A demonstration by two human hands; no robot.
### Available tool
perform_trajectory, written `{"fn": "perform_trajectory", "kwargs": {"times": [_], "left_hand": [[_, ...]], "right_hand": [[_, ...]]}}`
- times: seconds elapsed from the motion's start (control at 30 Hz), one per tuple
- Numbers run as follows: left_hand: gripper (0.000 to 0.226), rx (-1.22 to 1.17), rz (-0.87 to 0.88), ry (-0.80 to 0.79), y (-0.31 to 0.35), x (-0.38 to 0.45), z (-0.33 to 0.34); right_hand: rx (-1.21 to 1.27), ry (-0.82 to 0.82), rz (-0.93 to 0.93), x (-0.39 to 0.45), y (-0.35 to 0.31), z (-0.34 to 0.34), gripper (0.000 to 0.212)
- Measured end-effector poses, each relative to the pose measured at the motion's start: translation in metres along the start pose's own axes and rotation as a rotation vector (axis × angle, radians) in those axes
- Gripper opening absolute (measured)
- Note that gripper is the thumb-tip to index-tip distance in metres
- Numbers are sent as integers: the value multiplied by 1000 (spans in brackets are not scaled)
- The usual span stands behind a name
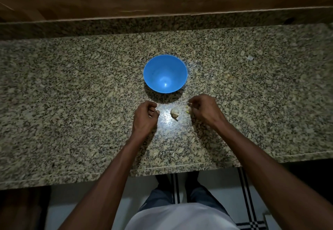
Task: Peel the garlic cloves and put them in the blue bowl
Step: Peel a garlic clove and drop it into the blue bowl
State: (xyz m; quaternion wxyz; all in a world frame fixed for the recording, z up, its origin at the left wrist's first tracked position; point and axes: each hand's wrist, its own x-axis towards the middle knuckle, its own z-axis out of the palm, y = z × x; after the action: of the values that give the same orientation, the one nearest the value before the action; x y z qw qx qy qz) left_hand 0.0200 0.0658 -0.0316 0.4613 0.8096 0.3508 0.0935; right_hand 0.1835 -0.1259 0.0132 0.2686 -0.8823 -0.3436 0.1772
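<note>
Garlic (pixel 175 112) between both hands' curled fingers (pixel 153 107), untouched.

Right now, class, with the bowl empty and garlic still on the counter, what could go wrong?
1. The light is dim, so pale garlic bits near the right hand may get lost on the speckled counter.
2. The garlic piece lying loose between the hands could be knocked away from the blue bowl.

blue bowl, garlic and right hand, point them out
blue bowl (pixel 153 67), head view, bare inner wall
garlic (pixel 174 112), head view, middle of the bulb
right hand (pixel 203 110), head view, back of the hand
</note>
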Motion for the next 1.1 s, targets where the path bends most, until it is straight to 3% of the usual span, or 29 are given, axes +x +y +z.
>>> {"fn": "perform_trajectory", "kwargs": {"times": [0.17, 0.33, 0.63, 0.7, 0.9, 1.1], "left_hand": [[14, 27, -6, 23, 2, 0, 2], [15, 26, -18, 32, 3, -1, 4], [16, 29, -26, 48, 9, -2, 5], [16, 28, -29, 48, 9, -3, 4], [18, -29, -5, 24, 18, -8, 6], [58, -75, 178, -195, 26, -11, 15]], "right_hand": [[-140, -100, -90, 4, -8, 13, 3], [-205, -59, -104, -4, -8, 21, 26], [-280, -78, -201, -6, -11, 16, 17], [-205, -72, -147, -8, -11, 15, 15], [345, 44, 113, 23, -43, -32, 10], [339, 43, 5, 76, -72, -44, 15]]}}
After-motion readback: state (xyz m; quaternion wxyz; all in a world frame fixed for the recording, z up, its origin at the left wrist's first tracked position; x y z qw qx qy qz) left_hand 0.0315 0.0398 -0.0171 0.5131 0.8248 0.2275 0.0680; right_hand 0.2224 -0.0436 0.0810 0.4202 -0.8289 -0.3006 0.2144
